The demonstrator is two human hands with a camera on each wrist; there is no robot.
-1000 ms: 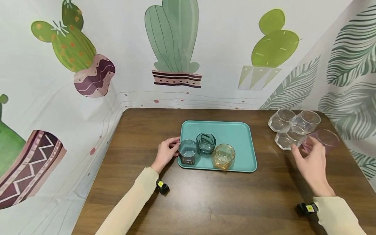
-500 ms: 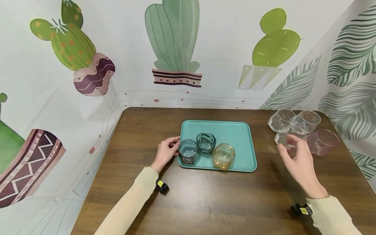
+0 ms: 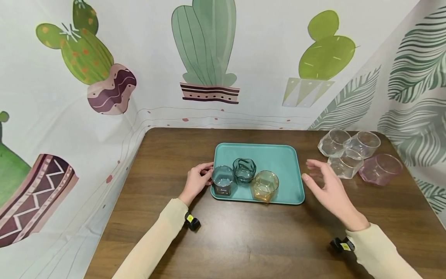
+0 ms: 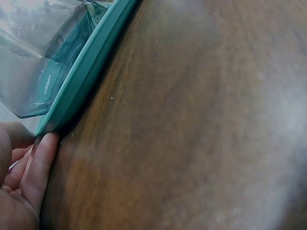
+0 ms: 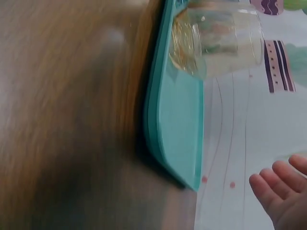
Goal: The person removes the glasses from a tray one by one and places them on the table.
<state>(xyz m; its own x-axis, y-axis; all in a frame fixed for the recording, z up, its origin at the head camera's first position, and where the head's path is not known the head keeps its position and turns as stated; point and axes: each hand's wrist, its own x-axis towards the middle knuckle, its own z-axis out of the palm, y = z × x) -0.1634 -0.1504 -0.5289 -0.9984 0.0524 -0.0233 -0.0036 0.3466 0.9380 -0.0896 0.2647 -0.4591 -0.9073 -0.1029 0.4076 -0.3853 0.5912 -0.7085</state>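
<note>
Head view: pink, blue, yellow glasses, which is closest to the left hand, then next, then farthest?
From the left hand:
1. Blue glass, left on the tray
2. Yellow glass, by its near edge
3. Pink glass, off it, far right

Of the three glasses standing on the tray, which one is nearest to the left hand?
The blue-grey glass, in the near-left corner of the tray, beside the left hand; the wavy dark-teal glass and the amber glass stand farther right.

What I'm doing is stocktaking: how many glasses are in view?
7. On the tray: blue glass, dark teal glass, amber glass. Right of it: two rear clear glasses, one front clear glass, one pink glass. None looks hidden.
</note>
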